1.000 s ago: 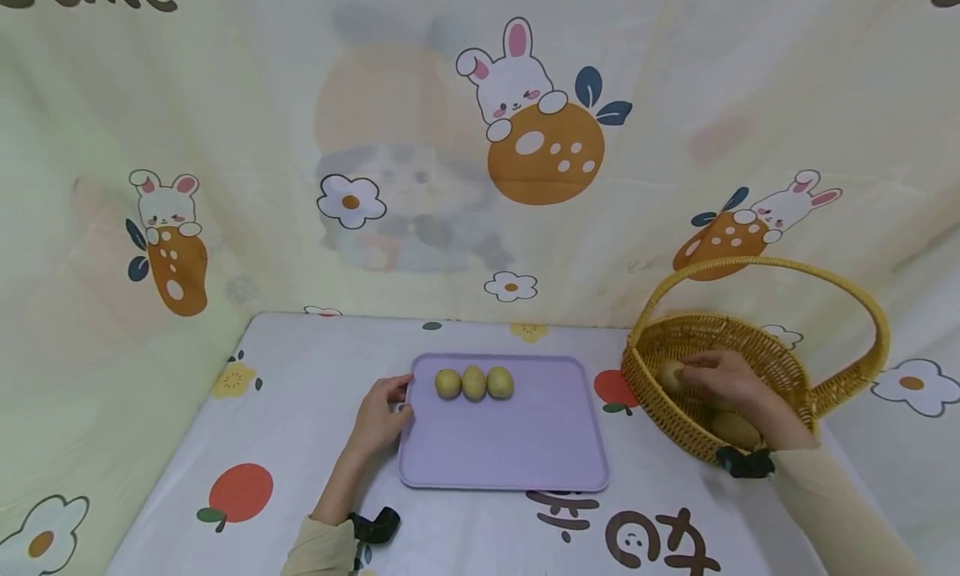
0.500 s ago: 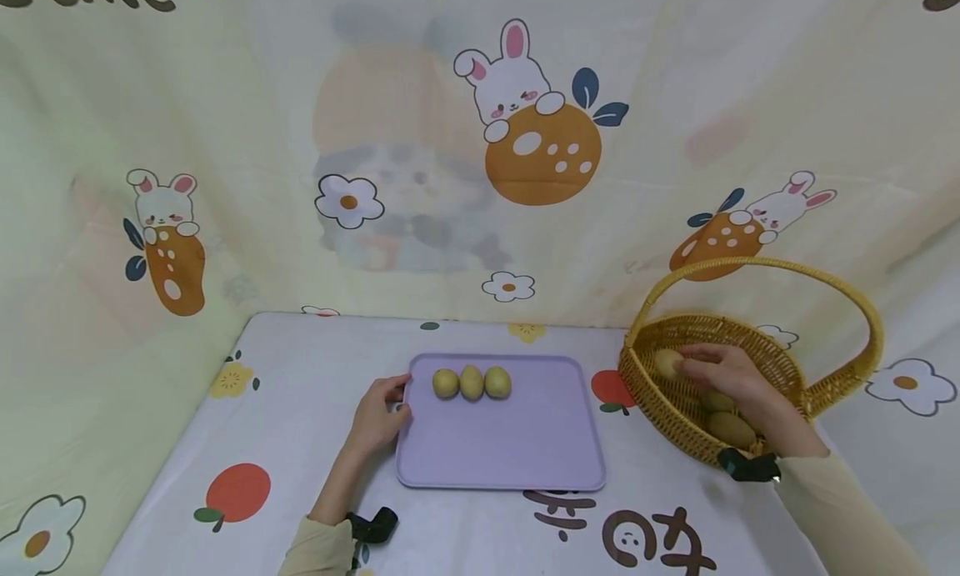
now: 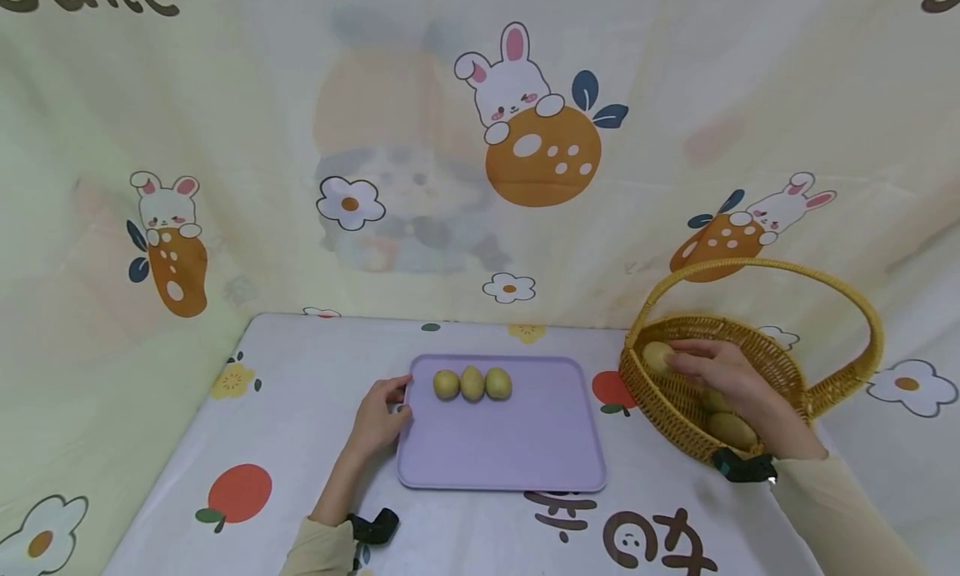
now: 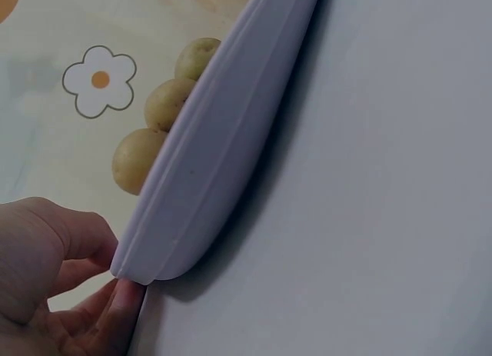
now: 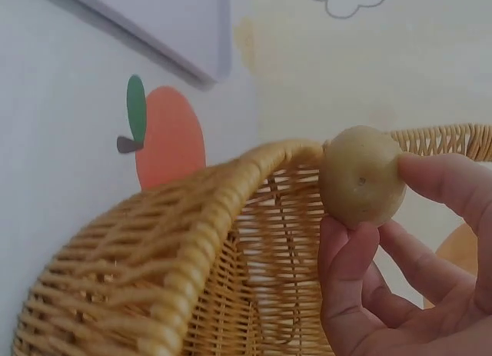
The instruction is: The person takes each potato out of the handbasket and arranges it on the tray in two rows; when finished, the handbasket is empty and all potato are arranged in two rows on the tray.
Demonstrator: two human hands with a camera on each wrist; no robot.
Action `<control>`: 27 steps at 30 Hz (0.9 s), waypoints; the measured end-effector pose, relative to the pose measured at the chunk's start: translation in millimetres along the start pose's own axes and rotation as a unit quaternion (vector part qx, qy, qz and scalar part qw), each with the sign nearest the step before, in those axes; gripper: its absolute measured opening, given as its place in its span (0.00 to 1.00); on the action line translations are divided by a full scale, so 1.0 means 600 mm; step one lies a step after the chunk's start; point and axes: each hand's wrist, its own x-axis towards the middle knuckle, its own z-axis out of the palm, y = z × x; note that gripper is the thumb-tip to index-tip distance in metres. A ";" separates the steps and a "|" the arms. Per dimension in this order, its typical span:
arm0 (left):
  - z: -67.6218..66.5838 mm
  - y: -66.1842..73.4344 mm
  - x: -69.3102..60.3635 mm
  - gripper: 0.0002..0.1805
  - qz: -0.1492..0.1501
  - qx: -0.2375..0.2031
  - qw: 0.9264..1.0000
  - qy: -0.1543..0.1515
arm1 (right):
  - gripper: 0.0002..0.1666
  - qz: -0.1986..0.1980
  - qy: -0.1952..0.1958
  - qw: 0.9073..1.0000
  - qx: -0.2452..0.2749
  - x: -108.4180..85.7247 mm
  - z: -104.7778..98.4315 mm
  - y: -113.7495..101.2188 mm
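Note:
In the head view a purple tray (image 3: 501, 443) lies on the table, with a row of potatoes (image 3: 472, 383) near its far edge. My left hand (image 3: 382, 418) holds the tray's left edge; the left wrist view shows the fingers and thumb (image 4: 127, 294) at the tray's rim. At the right stands a yellow wicker basket (image 3: 645, 401) with a tall handle. Over its inside, my right hand (image 3: 720, 376) pinches a potato (image 5: 361, 175) between thumb and fingers, close to the left rim. More potatoes (image 3: 731, 430) lie in the basket, partly hidden beneath the right hand.
The basket's arched handle (image 3: 757, 263) rises over the right hand. A printed white cloth (image 3: 300, 409) covers the table, and a printed curtain (image 3: 405, 142) hangs behind it. Black bands (image 3: 375, 526) are on both wrists.
My right hand has lifted the potato and brought it up and left, towards the basket's left rim. The left hand and the tray stay in place.

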 end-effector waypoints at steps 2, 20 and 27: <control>0.001 0.001 0.000 0.29 -0.002 -0.001 1.000 -0.002 | 0.40 -0.002 -0.004 1.000 0.010 0.000 0.003 -0.002; -0.002 0.004 -0.002 0.29 0.001 -0.002 1.000 -0.003 | 0.39 -0.012 -0.016 1.000 -0.014 0.008 0.060 -0.042; -0.001 0.000 -0.001 0.29 -0.001 -0.003 1.000 -0.001 | 0.36 -0.030 -0.033 0.999 -0.005 0.013 0.077 -0.055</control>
